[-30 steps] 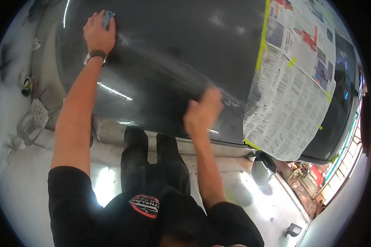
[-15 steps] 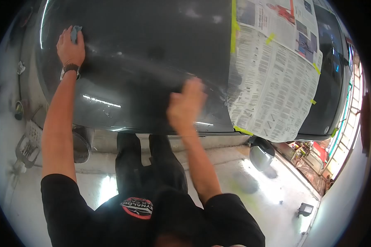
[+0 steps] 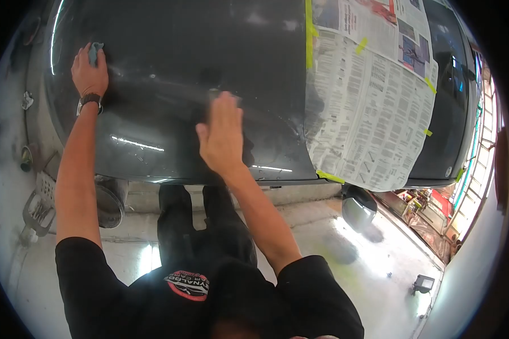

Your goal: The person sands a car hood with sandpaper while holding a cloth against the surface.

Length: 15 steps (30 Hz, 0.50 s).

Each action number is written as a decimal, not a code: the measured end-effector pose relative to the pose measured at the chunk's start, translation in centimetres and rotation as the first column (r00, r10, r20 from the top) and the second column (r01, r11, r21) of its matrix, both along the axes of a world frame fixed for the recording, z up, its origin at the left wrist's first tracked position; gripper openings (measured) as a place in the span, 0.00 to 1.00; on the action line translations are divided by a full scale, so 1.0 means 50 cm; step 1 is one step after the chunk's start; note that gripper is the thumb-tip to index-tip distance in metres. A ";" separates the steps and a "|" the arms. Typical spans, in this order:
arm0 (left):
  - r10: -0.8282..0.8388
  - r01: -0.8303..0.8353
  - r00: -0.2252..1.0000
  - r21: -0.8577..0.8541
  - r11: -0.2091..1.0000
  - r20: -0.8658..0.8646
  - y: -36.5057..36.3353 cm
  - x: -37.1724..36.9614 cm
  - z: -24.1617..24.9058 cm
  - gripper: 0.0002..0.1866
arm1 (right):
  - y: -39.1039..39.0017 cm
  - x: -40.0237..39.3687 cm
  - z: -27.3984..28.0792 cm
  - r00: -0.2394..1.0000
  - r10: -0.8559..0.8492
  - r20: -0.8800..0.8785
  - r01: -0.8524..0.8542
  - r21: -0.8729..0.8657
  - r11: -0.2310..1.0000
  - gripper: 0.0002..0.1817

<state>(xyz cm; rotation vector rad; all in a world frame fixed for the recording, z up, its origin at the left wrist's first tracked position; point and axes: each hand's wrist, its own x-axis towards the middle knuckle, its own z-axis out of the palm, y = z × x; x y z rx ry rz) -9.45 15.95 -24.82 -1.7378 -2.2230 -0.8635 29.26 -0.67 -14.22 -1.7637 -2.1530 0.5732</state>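
Observation:
A dark grey car hood spans the upper part of the view, with a wet, reflective surface. My left hand, with a dark watch on its wrist, rests near the hood's left side, its fingers closed round a crumpled blue-grey cloth. On the middle of the hood lies my right hand, palm down and slightly blurred. A small greyish piece seems to show at its fingertips, too smeared to make out. Newspaper held by yellow-green tape covers the area to the right.
A side mirror sticks out below the newspaper. A dark bucket and a grey plastic chair stand at the lower left. On the floor at the lower right is a small floodlight. Shelves with clutter are beyond the mirror.
My right hand has slid left and slightly up across the hood. My left hand, still on the cloth, appears a little lower and further left; the whole view has shifted slightly.

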 end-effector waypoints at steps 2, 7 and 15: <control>-0.015 0.015 1.000 0.009 1.000 -0.019 -0.002 0.002 -0.005 0.24 | 0.012 0.016 0.021 0.992 0.122 -0.016 -0.123 -0.089 0.988 0.41; 0.026 -0.026 0.999 -0.011 1.000 0.019 -0.008 0.011 0.016 0.24 | -0.016 0.215 0.019 0.967 0.083 0.239 -0.067 -0.074 0.995 0.36; 0.005 -0.005 0.997 0.002 1.000 0.082 -0.013 0.018 0.018 0.24 | 0.316 0.111 -0.039 0.960 0.170 0.220 -0.212 0.185 0.960 0.37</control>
